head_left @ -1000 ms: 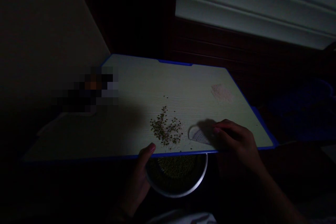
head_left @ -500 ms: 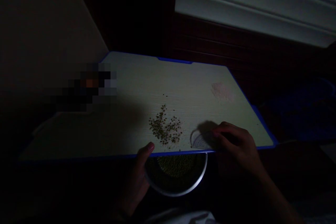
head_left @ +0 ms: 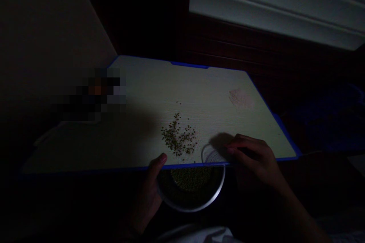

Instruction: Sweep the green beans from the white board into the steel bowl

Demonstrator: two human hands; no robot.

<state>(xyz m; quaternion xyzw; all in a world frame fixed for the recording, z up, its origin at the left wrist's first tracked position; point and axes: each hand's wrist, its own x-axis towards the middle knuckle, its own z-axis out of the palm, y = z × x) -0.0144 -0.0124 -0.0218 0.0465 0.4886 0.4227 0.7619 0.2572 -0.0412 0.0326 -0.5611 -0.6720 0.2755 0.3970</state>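
Note:
Below the near edge of a pale folding table (head_left: pixel 148 83) with a blue rim, my left hand (head_left: pixel 151 190) is closed against the left side of a metal bowl (head_left: pixel 209 202). Its thumb sticks up over the table edge, and its other fingers are hidden. Small green beans (head_left: pixel 191 180) fill the bowl. More beans (head_left: pixel 179 138) lie scattered on the tabletop, with pale powdery bits among them. My right hand (head_left: pixel 253 155) pinches a thin, see-through curved piece (head_left: pixel 211 155) with a fine rim. That piece rests low over the table edge, right of the scattered beans; its exact kind is unclear.
A pale pinkish patch of powder (head_left: pixel 242 98) shows on the right of the table. At the left stands something blurred out (head_left: pixel 98 91). A dark wooden surface with a pale ridged panel (head_left: pixel 256 3) lies beyond, and a blue object (head_left: pixel 333 117) sits right. Light is dim.
My right hand has shifted slightly left with the see-through piece, which is now nearer the scattered beans and over the bowl's edge. My left hand and the bowl are almost unmoved.

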